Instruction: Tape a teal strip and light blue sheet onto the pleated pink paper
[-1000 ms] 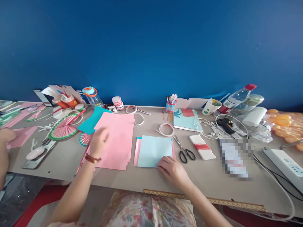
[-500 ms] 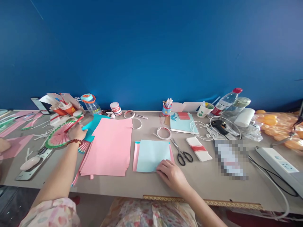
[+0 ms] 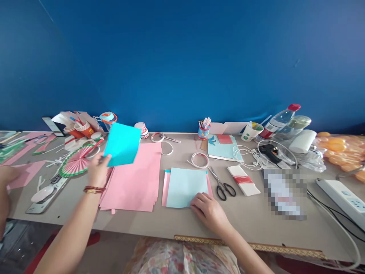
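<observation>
My left hand (image 3: 98, 172) pinches a bright turquoise sheet of paper (image 3: 122, 144) by its lower left corner and holds it up, tilted, above the stack of pink paper (image 3: 137, 179). My right hand (image 3: 209, 211) rests with curled fingers on the lower right corner of a pale blue sheet (image 3: 186, 186) that lies on a pink sheet in front of me. Black scissors (image 3: 222, 184) lie just right of that sheet.
Folded paper fans (image 3: 75, 161), cups (image 3: 81, 129), a glue jar (image 3: 142, 129), tape rings (image 3: 199, 158), a pen cup (image 3: 203, 129), cables, a glue gun (image 3: 270, 150), bottles (image 3: 278, 120) and a power strip (image 3: 342, 196) crowd the table. Another person's hand (image 3: 7, 177) is at the far left.
My left hand reached left to the turquoise sheet beside the fans, took hold of it and lifted it up over the pink stack. My right hand stayed on the pale blue sheet.
</observation>
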